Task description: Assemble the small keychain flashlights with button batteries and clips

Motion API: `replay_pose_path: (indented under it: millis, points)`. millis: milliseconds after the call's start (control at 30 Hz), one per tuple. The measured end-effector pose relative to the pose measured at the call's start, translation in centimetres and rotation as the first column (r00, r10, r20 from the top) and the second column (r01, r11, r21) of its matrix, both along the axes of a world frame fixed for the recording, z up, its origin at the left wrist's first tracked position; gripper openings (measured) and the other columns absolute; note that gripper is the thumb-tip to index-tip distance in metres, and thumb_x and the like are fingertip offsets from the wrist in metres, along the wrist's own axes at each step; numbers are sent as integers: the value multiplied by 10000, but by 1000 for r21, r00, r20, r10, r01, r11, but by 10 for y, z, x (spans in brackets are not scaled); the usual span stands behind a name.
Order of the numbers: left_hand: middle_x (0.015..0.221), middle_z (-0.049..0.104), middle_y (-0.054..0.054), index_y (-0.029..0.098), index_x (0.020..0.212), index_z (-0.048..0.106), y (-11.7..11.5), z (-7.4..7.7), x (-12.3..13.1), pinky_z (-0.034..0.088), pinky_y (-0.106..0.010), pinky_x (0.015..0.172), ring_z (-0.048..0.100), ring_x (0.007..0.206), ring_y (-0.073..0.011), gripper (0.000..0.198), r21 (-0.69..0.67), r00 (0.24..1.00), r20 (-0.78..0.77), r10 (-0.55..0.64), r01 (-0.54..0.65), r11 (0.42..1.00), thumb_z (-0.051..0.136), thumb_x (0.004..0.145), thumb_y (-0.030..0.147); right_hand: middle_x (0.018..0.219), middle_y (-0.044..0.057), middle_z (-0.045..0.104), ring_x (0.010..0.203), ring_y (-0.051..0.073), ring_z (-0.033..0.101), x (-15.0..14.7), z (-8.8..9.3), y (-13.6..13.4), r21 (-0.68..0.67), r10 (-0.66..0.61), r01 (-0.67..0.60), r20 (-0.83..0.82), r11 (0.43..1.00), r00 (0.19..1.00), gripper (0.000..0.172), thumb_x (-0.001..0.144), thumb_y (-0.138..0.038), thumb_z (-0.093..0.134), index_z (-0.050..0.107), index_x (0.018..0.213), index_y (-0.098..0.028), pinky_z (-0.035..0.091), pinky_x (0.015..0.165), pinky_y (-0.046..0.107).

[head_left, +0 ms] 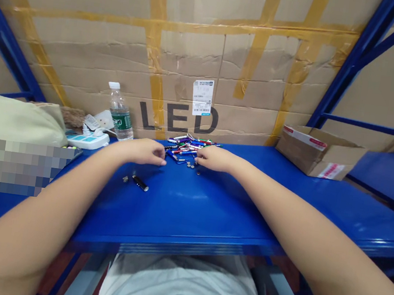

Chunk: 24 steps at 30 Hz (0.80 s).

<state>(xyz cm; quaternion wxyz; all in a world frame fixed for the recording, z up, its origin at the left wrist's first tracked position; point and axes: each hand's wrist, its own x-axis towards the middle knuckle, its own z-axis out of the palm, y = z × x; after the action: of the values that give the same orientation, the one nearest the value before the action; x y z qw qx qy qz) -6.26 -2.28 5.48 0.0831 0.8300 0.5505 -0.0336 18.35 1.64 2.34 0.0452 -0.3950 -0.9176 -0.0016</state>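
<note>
A pile of small metallic keychain flashlights [192, 142] in several colours, some with clips, lies at the back of the blue table. My left hand [149, 152] is at the pile's left front edge, its thumb and curled fingers apart with nothing visible between them. On the pile's right side, my right hand [213, 158] has its fingers drawn together over the tabletop; what they hold, if anything, is hidden. Several small round button cells [190, 165] lie between the hands. Nearer me are a black flashlight tube [140, 183] and a small metallic piece [125, 179].
A water bottle [121, 117] and a white power strip [89, 140] stand at the back left, beside a pale bag [11, 123]. An open cardboard box [337, 158] sits at the back right. Taped cardboard [179, 63] walls off the rear of the blue table [187, 219].
</note>
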Motion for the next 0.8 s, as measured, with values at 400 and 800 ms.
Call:
replay_pose_path:
  millis: [400,800]
  points:
    - [961,698,-37,210,943,651,4,6,-31,438,-232,648,625,830,-209,431,-383,985,-169,-34,-34,923,724,580,433,796,49,645,621,140,547,4,-2,2,-269,9,18,102,963,995,491,761,-653,527,622,821,-176,349,541,265]
    - [955,695,-24,232,952,650,-3,-5,4,413,-247,665,617,823,-199,366,-149,998,-48,-52,44,988,618,703,499,735,43,656,571,128,568,2,3,-4,-323,42,-3,113,946,993,277,826,-431,545,614,859,-165,391,531,258]
